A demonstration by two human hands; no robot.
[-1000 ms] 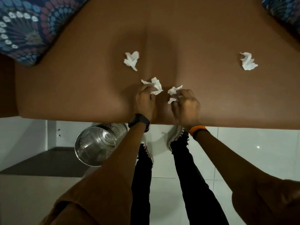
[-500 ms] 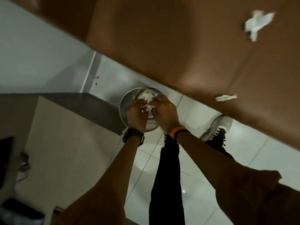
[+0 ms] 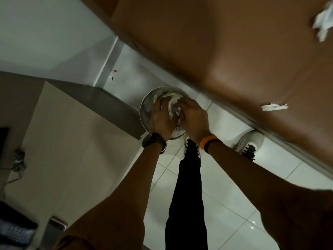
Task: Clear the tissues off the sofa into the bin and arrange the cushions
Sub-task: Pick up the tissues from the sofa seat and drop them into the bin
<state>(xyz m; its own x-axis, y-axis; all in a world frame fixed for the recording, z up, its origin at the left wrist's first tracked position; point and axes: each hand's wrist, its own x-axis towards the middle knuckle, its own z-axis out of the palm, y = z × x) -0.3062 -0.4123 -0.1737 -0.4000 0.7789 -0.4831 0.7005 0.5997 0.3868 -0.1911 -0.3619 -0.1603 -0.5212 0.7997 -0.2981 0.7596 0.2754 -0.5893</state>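
Note:
A round metal bin (image 3: 144, 109) stands on the floor just in front of the brown sofa (image 3: 216, 42). My left hand (image 3: 161, 120) and my right hand (image 3: 195, 118) are held together right over its mouth. Crumpled white tissue (image 3: 173, 108) shows between their fingers, which are curled around it. One flattened tissue (image 3: 273, 107) lies near the sofa seat's front edge. Another crumpled tissue (image 3: 322, 24) lies further back at the top right. No cushion is in view.
White floor tiles (image 3: 225, 213) run under my dark trouser legs and white shoes (image 3: 249, 141). A grey ledge (image 3: 111, 103) and a beige surface (image 3: 72, 150) border the bin on the left. A cable (image 3: 18, 161) and dark objects sit at the far left.
My hands lifted two tissues off the sofa seat and carried them down and left over the bin. My view swung from the seat to the floor.

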